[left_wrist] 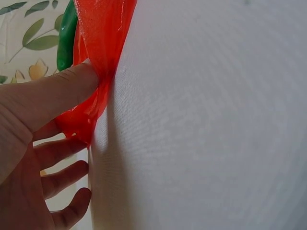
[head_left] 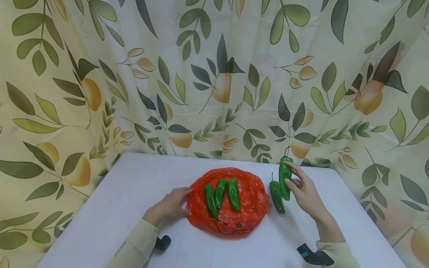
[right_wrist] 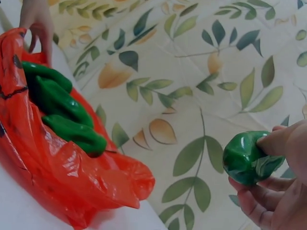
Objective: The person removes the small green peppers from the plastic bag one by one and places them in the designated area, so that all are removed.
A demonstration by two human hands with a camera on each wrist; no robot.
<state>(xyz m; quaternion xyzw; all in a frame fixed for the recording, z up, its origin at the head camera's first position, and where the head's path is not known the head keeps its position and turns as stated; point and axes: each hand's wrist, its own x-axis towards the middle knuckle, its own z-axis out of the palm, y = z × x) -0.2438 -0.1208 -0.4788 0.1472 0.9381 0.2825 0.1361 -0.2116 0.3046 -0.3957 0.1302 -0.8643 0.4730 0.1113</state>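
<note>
My right hand (head_left: 305, 192) pinches a long green pepper (head_left: 285, 173) between thumb and fingers, stem upward, above the table's right half. In the right wrist view that pepper (right_wrist: 243, 157) shows its blunt lower end. Just left of it another green pepper (head_left: 276, 197) lies on the table. A red plastic bag (head_left: 249, 219), spread into a round shape, sits in the middle with three green peppers (head_left: 233, 194) in it. At the bag's left edge is my left hand (head_left: 171, 204); the left wrist view shows its thumb and index finger pinching the red plastic (left_wrist: 103, 40), other fingers loosely bent.
A white-covered table (head_left: 134, 186) carries everything. Behind it and along both sides hangs a leaf-and-fruit patterned curtain (head_left: 214, 123). Dark wrist-worn devices (head_left: 315, 256) show at both sleeves.
</note>
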